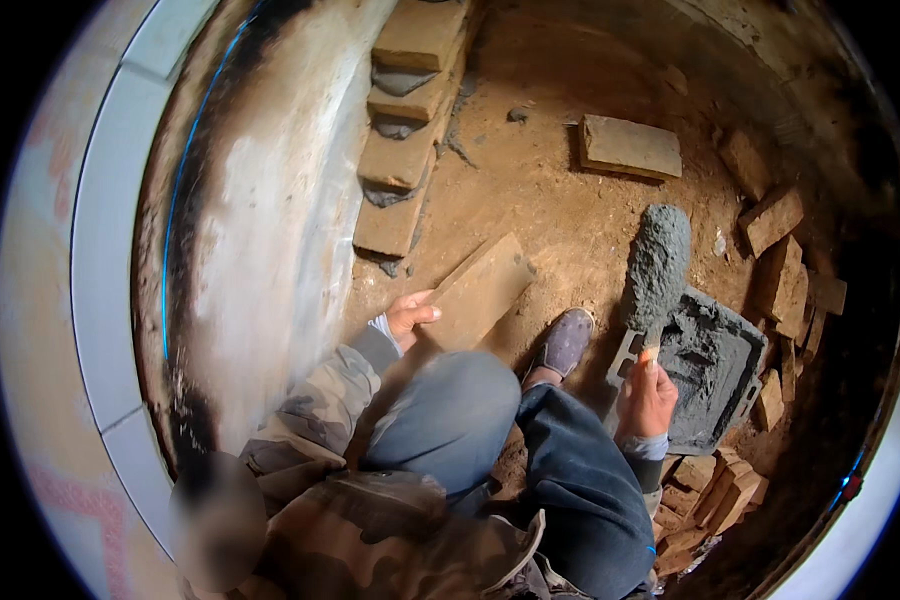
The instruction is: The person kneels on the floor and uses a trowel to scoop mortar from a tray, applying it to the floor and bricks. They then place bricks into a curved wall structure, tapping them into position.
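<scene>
My left hand grips the near end of a flat tan brick, tilted above the dirt floor beside my bent knee. In my right hand is the wooden handle of a trowel, its blade heaped with wet grey mortar. Below and beside the trowel sits a tray of grey mortar. To the upper left, a stepped row of bricks has grey mortar dabs between the bricks, along the pale wall.
A lone brick lies on the dirt floor ahead. Several loose bricks line the right side, and another pile lies near my right leg. My shoe rests between the held brick and tray. A tiled ledge runs along the far left.
</scene>
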Action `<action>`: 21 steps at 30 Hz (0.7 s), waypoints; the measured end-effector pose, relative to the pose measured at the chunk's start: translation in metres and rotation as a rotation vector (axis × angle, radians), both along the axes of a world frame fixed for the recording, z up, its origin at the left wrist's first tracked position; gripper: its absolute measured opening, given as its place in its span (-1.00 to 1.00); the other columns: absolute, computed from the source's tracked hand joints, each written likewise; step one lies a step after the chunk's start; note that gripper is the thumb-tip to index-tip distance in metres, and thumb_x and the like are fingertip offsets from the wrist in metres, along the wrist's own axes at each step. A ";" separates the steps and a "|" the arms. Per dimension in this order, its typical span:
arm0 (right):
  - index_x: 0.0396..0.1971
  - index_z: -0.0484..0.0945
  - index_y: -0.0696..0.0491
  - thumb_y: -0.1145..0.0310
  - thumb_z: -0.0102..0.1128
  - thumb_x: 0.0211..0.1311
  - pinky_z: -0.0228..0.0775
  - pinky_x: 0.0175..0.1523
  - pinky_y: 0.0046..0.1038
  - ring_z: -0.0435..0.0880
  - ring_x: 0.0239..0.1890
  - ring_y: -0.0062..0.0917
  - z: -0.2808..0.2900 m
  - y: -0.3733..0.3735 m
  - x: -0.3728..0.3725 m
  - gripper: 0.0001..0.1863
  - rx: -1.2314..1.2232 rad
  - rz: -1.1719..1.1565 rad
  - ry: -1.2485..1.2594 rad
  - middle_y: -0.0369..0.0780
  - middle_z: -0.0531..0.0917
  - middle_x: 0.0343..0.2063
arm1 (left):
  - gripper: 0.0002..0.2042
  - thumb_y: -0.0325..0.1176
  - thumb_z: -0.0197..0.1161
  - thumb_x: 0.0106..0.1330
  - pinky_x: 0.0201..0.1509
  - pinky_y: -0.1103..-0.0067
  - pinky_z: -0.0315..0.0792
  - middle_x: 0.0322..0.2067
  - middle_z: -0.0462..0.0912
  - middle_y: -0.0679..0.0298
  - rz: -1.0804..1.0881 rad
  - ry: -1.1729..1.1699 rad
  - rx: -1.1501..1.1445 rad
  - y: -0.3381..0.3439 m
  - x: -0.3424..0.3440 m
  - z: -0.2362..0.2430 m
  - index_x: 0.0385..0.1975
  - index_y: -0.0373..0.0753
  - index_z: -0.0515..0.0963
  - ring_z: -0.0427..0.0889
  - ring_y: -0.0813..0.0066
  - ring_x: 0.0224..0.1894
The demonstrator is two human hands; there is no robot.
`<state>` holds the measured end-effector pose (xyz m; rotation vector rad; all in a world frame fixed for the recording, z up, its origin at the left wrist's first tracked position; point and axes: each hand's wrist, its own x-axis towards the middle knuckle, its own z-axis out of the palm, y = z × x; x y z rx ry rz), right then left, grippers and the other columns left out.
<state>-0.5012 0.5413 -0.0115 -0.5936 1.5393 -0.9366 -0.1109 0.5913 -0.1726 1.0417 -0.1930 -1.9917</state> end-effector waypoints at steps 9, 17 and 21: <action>-0.45 0.51 0.13 0.09 0.02 0.45 -0.02 -0.75 -0.62 0.24 -0.83 -0.72 0.055 0.073 -0.036 -0.60 0.009 0.148 0.089 -0.34 0.42 -0.76 | -0.48 -0.39 0.21 0.17 0.27 0.19 0.34 0.04 0.54 0.08 0.202 0.146 0.176 0.099 0.009 -0.001 0.18 -0.35 0.36 0.48 0.16 0.15; -0.46 0.51 0.10 0.10 0.05 0.42 0.02 -0.76 -0.62 0.26 -0.85 -0.71 0.053 0.068 -0.019 -0.63 0.020 0.140 0.071 -0.34 0.43 -0.78 | -0.53 -0.40 0.17 0.24 0.28 0.30 0.34 0.09 0.53 0.09 0.234 0.019 0.270 0.170 0.034 -0.068 0.19 -0.30 0.38 0.49 0.22 0.17; -0.45 0.52 0.10 0.11 0.07 0.42 -0.01 -0.76 -0.63 0.25 -0.84 -0.72 0.008 0.070 -0.007 -0.64 0.065 0.174 -0.040 -0.35 0.43 -0.77 | -0.44 -0.30 0.21 0.22 0.19 0.29 0.37 0.08 0.47 0.03 -0.332 -0.654 0.187 0.190 0.061 -0.063 0.24 -0.32 0.29 0.42 0.11 0.17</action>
